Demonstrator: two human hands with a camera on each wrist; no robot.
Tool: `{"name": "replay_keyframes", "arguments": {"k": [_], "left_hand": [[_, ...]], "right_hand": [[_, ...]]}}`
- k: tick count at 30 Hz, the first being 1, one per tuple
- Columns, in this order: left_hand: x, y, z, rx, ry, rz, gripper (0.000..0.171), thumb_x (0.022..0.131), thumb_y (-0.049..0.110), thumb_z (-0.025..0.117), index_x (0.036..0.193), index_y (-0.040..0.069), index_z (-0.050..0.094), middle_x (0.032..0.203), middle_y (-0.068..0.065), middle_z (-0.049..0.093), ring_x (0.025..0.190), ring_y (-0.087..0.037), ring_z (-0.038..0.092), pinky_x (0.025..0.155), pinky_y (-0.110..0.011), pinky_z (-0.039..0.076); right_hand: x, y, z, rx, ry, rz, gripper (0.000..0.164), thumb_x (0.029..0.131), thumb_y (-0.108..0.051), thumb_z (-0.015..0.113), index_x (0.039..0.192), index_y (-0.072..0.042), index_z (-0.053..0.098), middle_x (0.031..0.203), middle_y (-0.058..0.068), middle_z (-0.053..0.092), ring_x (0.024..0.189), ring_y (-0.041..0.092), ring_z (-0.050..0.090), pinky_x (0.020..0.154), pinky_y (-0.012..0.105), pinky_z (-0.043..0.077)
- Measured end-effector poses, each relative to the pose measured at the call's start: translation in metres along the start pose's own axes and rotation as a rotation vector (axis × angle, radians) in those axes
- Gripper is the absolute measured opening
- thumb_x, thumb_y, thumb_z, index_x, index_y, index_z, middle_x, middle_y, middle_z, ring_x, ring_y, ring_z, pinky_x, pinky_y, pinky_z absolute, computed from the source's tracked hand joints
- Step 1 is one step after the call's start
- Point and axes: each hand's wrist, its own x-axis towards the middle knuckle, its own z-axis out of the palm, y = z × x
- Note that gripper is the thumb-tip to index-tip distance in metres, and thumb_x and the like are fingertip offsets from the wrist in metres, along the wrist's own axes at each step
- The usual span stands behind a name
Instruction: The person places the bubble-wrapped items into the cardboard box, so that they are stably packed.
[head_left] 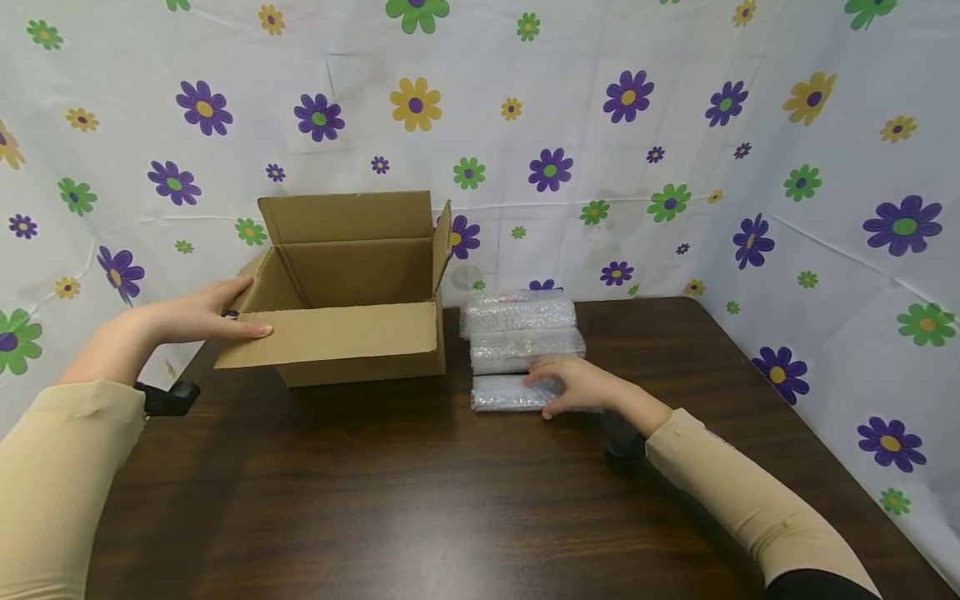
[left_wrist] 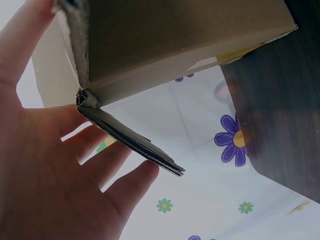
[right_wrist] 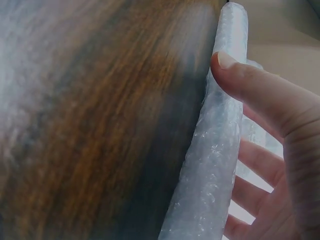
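Observation:
An open cardboard box [head_left: 360,342] stands at the table's back left, its flaps spread. My left hand [head_left: 198,315] holds it at the front left corner, thumb over the front flap [head_left: 337,333] and fingers along the left side flap [left_wrist: 135,137]. Right of the box, several bubble-wrapped bundles [head_left: 517,315] lie in a row. My right hand [head_left: 581,386] grips the nearest one, a slim bubble-wrapped roll [right_wrist: 212,140], with the thumb on its near side and the fingers along its far side. What the wrap contains is hidden.
Dark wooden table [head_left: 435,492] extends in front of the box and bundles. Behind it and along the right hangs a white flowered cloth [head_left: 495,125]. The box's right flap [head_left: 442,246] stands up beside the bundles.

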Motion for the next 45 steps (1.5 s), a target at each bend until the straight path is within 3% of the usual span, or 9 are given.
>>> {"name": "replay_keyframes", "arguments": {"k": [10, 21, 45], "left_hand": [[0.001, 0.0, 0.0, -0.012, 0.0, 0.01, 0.097, 0.091, 0.033, 0.065, 0.153, -0.005, 0.0, 0.15, -0.04, 0.009, 0.135, -0.058, 0.009, 0.098, -0.074, 0.018], [0.002, 0.001, -0.002, -0.044, 0.005, 0.037, 0.094, 0.091, 0.033, 0.065, 0.154, -0.001, 0.004, 0.15, -0.036, 0.016, 0.133, -0.056, 0.017, 0.097, -0.075, 0.022], [-0.001, 0.001, -0.001, -0.024, 0.003, 0.002, 0.099, 0.09, 0.034, 0.065, 0.152, -0.005, 0.0, 0.15, -0.04, 0.008, 0.135, -0.059, 0.009, 0.098, -0.075, 0.018]], "right_hand": [[0.002, 0.001, 0.002, 0.016, -0.021, 0.044, 0.062, 0.076, -0.026, 0.084, 0.133, -0.016, 0.061, 0.139, 0.011, 0.052, 0.13, 0.03, 0.045, 0.106, 0.05, 0.036], [0.002, 0.002, -0.001, 0.052, -0.027, 0.044, 0.059, 0.076, -0.025, 0.084, 0.13, -0.016, 0.063, 0.137, 0.01, 0.055, 0.129, 0.028, 0.046, 0.106, 0.048, 0.037], [-0.007, -0.01, -0.019, 0.157, 0.044, 0.085, 0.053, 0.076, -0.032, 0.083, 0.125, -0.02, 0.067, 0.136, 0.006, 0.057, 0.13, 0.028, 0.046, 0.106, 0.05, 0.036]]}}
